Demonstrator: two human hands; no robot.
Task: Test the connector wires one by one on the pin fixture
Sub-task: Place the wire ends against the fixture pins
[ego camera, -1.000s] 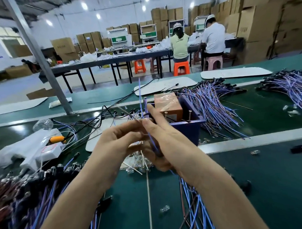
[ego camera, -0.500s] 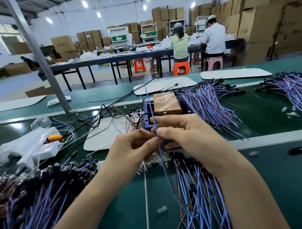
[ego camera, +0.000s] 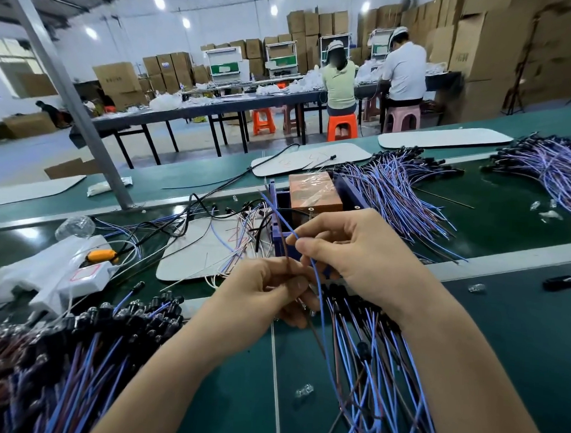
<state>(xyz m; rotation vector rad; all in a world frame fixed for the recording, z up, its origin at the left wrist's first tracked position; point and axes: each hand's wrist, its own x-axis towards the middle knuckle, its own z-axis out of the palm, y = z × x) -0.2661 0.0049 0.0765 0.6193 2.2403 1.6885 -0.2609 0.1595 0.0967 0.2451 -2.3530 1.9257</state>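
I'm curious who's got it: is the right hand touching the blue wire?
Touching. The head view shows the right hand pinching the blue wire between thumb and forefinger.

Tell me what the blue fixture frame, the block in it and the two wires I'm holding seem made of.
Fixture frame: probably matte blue plastic, flat panels. Block: copper-brown, under wrinkled glossy clear film; core unclear. Blue wire in the right hand and brown wire in the left hand: thin, smooth, bending insulation, likely plastic.

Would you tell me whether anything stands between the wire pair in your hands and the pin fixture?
Nothing visible does: the wire pair rises directly before the pin fixture; loose wires lie only to its left.
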